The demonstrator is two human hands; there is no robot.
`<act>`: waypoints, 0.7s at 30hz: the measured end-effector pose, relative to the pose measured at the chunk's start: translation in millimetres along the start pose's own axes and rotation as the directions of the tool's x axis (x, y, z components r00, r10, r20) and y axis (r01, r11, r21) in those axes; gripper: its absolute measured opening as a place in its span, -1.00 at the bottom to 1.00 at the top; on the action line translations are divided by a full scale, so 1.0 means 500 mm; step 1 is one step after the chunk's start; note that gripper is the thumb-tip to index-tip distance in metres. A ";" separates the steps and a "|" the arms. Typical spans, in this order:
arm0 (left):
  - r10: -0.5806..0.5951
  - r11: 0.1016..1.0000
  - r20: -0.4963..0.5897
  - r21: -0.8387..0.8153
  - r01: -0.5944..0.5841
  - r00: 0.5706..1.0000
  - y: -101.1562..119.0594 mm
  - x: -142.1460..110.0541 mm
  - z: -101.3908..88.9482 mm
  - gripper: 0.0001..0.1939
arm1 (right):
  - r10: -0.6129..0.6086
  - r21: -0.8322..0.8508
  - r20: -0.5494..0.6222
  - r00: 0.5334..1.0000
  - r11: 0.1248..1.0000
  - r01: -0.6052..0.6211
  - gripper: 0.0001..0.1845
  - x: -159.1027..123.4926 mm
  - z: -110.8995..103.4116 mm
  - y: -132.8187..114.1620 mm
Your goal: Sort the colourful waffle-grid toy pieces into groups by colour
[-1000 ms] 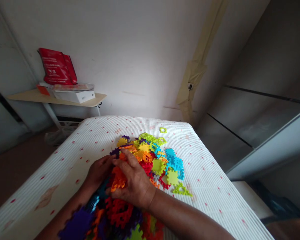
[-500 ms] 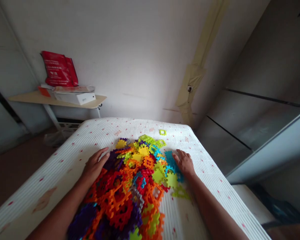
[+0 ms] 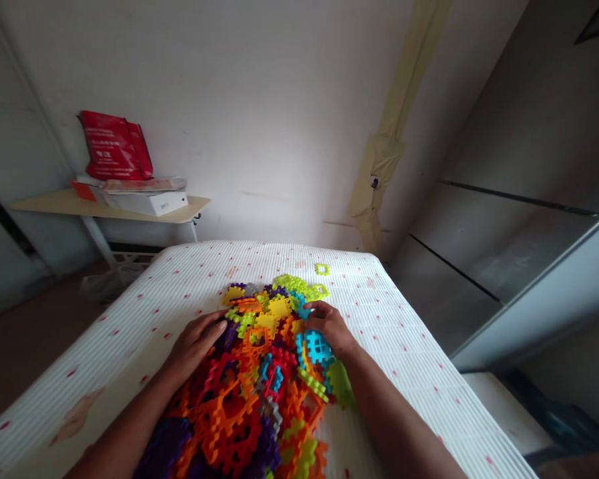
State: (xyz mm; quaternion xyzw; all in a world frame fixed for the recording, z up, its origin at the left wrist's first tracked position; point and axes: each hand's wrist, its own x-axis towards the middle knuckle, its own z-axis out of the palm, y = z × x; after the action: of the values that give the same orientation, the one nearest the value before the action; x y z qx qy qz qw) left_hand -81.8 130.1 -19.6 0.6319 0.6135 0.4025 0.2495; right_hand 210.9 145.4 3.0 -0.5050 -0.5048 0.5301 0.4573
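A heap of interlocking plastic building tiles (image 3: 249,372) in orange, red, purple, yellow, lime and blue lies on the white dotted sheet. My left hand (image 3: 197,339) rests against the left side of the heap, fingers stretched toward its purple and lime pieces and holding nothing. On the opposite side, my right hand (image 3: 329,326) is open and reaches over the edge, its fingertips touching the blue tiles. A blue window-patterned tile (image 3: 319,347) shows just below that hand. Beneath my right wrist a lime tile (image 3: 340,384) is partly covered.
One lime square frame (image 3: 322,269) lies apart near the far edge of the bed (image 3: 259,251). A side table (image 3: 54,201) at the left holds a white box (image 3: 154,202) and a red bag (image 3: 112,146). Grey cabinets (image 3: 469,233) stand to the right.
My right hand has moved left into the heap, and the blue and lime tiles there have shifted inward and tilted. My left hand has come slightly closer to the pieces.
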 end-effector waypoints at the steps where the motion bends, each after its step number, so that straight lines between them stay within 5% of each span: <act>1: -0.006 1.000 -0.008 -0.003 0.006 1.000 0.001 -0.001 0.000 -0.51 | -0.052 -0.008 0.040 0.998 0.999 0.052 -0.69 -0.006 0.012 -0.005; 5: -0.001 1.000 -0.007 -0.027 0.000 1.000 0.005 -0.002 -0.003 -0.54 | -0.224 -0.131 0.239 0.945 0.957 0.260 -0.74 -0.054 0.067 -0.028; 10: -0.001 0.995 0.011 -0.103 0.002 1.000 0.004 -0.001 -0.008 -0.51 | -0.298 -0.240 0.520 0.800 0.848 0.472 -0.61 -0.089 0.108 -0.070; 13: -0.025 0.993 0.009 -0.112 0.026 1.000 0.000 -0.002 -0.007 -0.48 | -0.341 -0.450 0.394 0.854 0.738 0.503 -0.57 -0.017 0.078 -0.103; 16: -0.054 0.988 0.008 -0.144 0.055 0.998 0.000 -0.002 -0.006 -0.46 | -0.203 -0.829 -0.015 0.979 0.550 0.101 -0.61 0.103 0.010 -0.134; 21: -0.077 0.980 0.011 -0.183 0.078 0.997 -0.011 0.003 0.001 -0.43 | -0.073 -0.874 -0.186 0.980 0.468 -0.131 -0.35 0.246 -0.058 -0.144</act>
State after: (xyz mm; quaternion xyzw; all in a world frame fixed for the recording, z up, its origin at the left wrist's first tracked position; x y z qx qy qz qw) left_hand -84.5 132.4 -24.0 0.5827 0.5976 0.4460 0.3232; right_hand 229.1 274.8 66.1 -0.7265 -0.6491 0.1487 0.1697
